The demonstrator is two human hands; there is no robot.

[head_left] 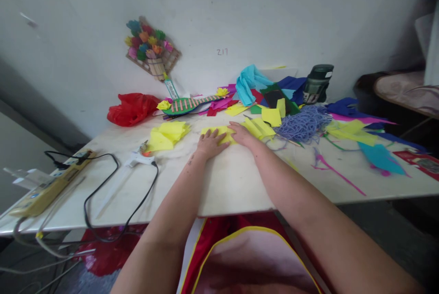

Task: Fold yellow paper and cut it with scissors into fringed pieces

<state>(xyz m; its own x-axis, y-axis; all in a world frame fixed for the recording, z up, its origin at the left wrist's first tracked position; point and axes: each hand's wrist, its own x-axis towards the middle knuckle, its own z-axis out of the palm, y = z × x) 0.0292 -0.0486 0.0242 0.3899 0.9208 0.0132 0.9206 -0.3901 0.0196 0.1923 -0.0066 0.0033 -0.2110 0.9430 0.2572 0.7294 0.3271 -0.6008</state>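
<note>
A strip of yellow crepe paper [216,130] lies flat on the white table [236,184]. My left hand [210,144] rests palm down on its left part, fingers spread. My right hand [241,134] lies on its right part with the fingers stretched to the left, partly covering it. To the right of my right hand are more yellow paper pieces [259,127]. A stack of yellow paper [168,135] sits to the left of my left hand. Neither hand holds anything that I can see.
On the left lie a white glue gun [139,160] with a black cord and a power strip [53,184]. A red plastic bag [132,109], a green pipa-shaped craft [188,104], a tangle of purple yarn [303,123], coloured paper and a dark green bottle [317,84] stand farther back.
</note>
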